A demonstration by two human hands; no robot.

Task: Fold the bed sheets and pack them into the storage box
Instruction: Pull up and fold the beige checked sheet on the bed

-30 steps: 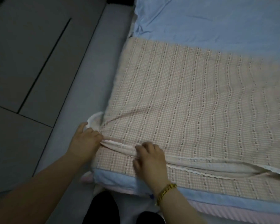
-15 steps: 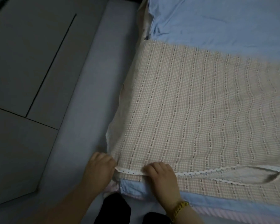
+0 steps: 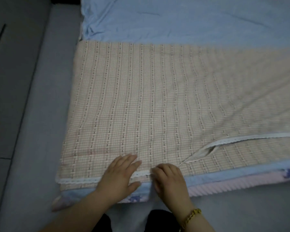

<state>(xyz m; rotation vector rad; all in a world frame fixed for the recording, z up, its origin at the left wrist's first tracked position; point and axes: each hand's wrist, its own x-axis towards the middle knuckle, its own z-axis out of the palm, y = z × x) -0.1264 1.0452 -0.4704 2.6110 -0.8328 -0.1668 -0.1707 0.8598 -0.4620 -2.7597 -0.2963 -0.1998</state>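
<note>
Along the near edge of the bed (image 3: 224,185), over a blue sheet (image 3: 191,19), the folded checked sheet (image 3: 149,97) lies long axis left to right, stretching away from both hands. Its lace hem (image 3: 79,180) runs under the left hand (image 3: 119,176), spread flat and nearer the near-left corner; the right hand (image 3: 170,181) bends its fingers onto the hem, pinching or pressing I cannot tell. Half a second ago the left hand curled at that corner.
</note>
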